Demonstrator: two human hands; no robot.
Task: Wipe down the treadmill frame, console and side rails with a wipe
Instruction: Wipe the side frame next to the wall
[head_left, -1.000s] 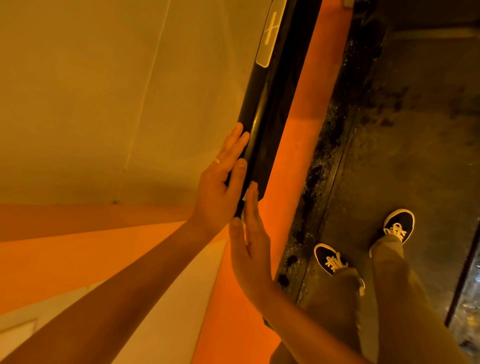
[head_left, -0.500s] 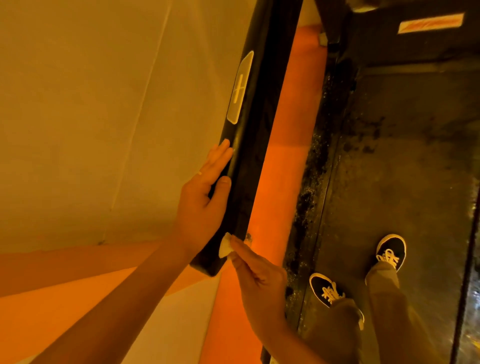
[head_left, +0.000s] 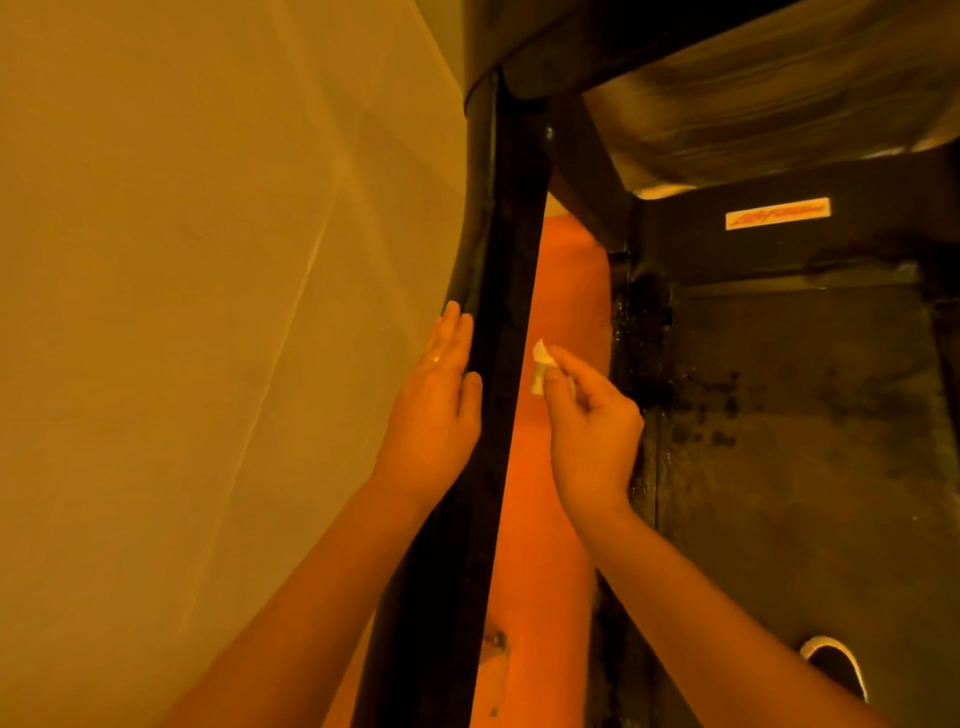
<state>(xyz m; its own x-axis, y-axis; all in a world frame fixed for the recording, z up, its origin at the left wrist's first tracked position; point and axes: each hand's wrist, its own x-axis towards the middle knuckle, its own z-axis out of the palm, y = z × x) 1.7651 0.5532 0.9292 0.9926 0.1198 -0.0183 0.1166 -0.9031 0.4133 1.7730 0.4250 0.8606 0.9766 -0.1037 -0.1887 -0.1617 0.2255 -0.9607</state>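
Two hands at a black treadmill rail.
Left hand lies flat against it; right hand, just beside, pinches a wipe.

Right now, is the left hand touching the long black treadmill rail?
Touching. Head view: the left hand lies flat against the long black treadmill rail, thumb on it.

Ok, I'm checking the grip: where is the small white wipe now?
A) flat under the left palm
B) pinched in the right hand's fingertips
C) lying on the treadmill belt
B: the right hand pinches the wipe between thumb and fingers beside the black rail; the left hand rests on the rail.
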